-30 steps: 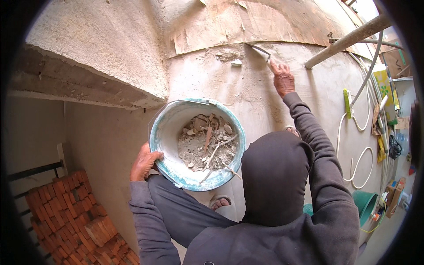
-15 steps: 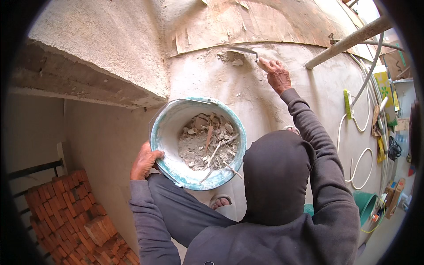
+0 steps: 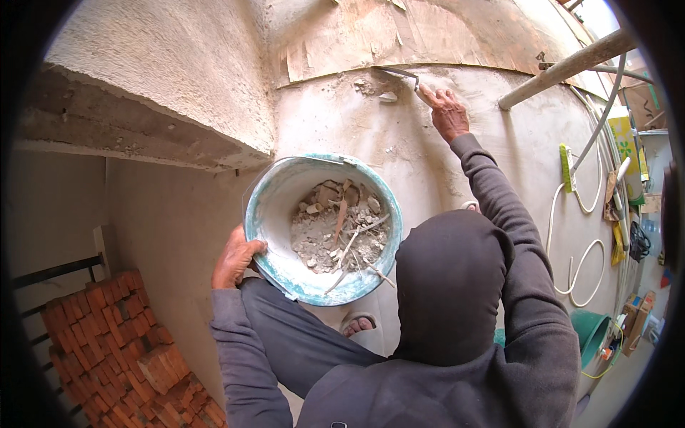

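With its fingers closed over the rim, my left hand (image 3: 235,258) grips the left side of a bucket (image 3: 267,221). The bucket is tilted so that its mouth shows, blue-green at the rim and whitish inside. Broken rubble (image 3: 321,232), dust, and thin strips lie in it. My right hand (image 3: 448,114) is stretched far forward, closed on the handle of a trowel (image 3: 403,73). The trowel's thin blade points left, along the lower edge of a wooden board (image 3: 399,43). Just below the blade lies a small heap of debris (image 3: 367,87) with a pale chunk (image 3: 387,97).
A concrete beam (image 3: 164,85) juts in at upper left, above stacked red bricks (image 3: 121,349). A metal pole (image 3: 564,68) slants in at upper right. White hose (image 3: 586,267), a green-bristled brush (image 3: 567,167) and a green tub (image 3: 591,332) lie on the right.
The trowel blade has lifted slightly away from the debris, up toward the board's edge, and the pale chunk now lies apart below it. My left hand keeps its hold on the bucket.
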### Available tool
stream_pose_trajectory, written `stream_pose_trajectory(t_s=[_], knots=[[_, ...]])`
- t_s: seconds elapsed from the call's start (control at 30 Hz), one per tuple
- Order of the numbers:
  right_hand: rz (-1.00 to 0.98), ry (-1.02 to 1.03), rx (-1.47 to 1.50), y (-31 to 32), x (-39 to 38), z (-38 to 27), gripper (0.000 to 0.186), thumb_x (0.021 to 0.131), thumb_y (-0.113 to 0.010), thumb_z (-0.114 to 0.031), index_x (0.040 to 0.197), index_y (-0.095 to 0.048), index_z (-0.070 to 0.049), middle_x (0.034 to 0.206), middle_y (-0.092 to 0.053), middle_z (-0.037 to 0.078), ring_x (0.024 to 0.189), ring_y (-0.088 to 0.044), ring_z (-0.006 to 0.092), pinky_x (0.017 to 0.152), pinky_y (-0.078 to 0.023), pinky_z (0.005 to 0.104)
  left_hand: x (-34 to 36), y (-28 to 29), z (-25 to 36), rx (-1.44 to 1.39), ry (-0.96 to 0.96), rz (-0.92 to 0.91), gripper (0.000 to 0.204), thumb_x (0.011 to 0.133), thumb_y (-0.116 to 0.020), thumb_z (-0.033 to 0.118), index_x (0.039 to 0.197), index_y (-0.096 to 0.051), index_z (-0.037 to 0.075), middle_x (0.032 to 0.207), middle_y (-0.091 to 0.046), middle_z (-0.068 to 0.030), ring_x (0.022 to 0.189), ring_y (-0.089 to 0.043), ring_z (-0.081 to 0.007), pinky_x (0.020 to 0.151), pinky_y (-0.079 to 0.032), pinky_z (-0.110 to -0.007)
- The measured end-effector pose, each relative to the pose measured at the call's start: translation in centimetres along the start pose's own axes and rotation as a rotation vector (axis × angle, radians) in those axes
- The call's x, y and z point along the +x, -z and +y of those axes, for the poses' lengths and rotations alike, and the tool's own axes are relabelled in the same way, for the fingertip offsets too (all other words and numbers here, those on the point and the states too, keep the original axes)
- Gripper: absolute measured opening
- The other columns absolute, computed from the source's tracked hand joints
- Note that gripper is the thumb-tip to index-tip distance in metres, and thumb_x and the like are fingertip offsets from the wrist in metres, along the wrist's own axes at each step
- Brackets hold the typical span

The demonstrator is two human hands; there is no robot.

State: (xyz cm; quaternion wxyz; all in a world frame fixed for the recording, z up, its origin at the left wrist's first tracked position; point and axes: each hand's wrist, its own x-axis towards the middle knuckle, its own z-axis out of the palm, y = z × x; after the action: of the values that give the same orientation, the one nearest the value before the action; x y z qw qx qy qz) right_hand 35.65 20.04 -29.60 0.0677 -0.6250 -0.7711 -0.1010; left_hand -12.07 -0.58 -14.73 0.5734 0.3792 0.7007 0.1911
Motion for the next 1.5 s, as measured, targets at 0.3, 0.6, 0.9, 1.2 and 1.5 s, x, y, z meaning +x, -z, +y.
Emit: stream_pose_trajectory(t_s=[0.3, 0.6, 0.9, 1.2, 1.5], knots=[[-0.027, 0.147, 0.046, 0.1, 1.8, -2.9, 0.065, 0.086, -0.053, 0.0, 0.144, -0.045, -0.028, 0.112, -0.062, 0.008, 0.108, -0.061, 0.0262, 0.079, -0.057, 0.0383, -0.1, 0.2, 0.1, 0.007, 0.006, -0.01, 0.048, 0.072, -0.065, 0.014, 0.118, -0.059, -0.001, 0.086, -0.064, -0.0045, 0.065, -0.057, -0.0121, 0.053, -0.043, -0.026], [-0.026, 0.165, 0.028, -0.1, 4.7, -3.5, 0.064, 0.09, -0.052, -0.003, 0.147, -0.041, -0.029, 0.114, -0.062, 0.007, 0.11, -0.06, 0.0242, 0.081, -0.058, 0.0355, 0.3, 0.4, -0.4, -0.02, -0.021, -0.051, 0.047, 0.073, -0.063, 0.008, 0.118, -0.058, -0.005, 0.092, -0.065, -0.0081, 0.08, -0.061, -0.0167, 0.076, -0.049, -0.028], [0.001, 0.265, 0.051, 0.6, 4.6, -2.6, 0.063, 0.089, -0.05, 0.0, 0.146, -0.044, -0.027, 0.113, -0.061, 0.007, 0.106, -0.058, 0.0254, 0.084, -0.055, 0.0364, 0.2, 0.6, -0.6, -0.026, -0.015, -0.032, 0.051, 0.073, -0.064, 0.008, 0.122, -0.056, -0.005, 0.098, -0.064, -0.0085, 0.082, -0.061, -0.0182, 0.078, -0.049, -0.029], [-0.107, 0.275, 0.015, 0.6, 4.5, -3.0, 0.065, 0.09, -0.053, -0.003, 0.148, -0.04, -0.03, 0.119, -0.059, 0.004, 0.111, -0.058, 0.0227, 0.085, -0.056, 0.0332, 0.5, 0.7, -0.7, -0.003, -0.01, -0.049, 0.052, 0.073, -0.065, 0.01, 0.122, -0.056, -0.005, 0.097, -0.065, -0.0088, 0.081, -0.062, -0.0183, 0.076, -0.051, -0.03], [0.004, -0.226, 0.159, 2.3, -1.4, 2.5, 0.061, 0.086, -0.055, -0.003, 0.141, -0.051, -0.03, 0.109, -0.065, 0.006, 0.104, -0.063, 0.0276, 0.087, -0.057, 0.0398, 0.1, 0.2, -0.1, 0.006, -0.006, -0.012, 0.051, 0.072, -0.062, 0.008, 0.12, -0.056, -0.006, 0.094, -0.064, -0.0101, 0.078, -0.061, -0.0183, 0.071, -0.051, -0.03]])
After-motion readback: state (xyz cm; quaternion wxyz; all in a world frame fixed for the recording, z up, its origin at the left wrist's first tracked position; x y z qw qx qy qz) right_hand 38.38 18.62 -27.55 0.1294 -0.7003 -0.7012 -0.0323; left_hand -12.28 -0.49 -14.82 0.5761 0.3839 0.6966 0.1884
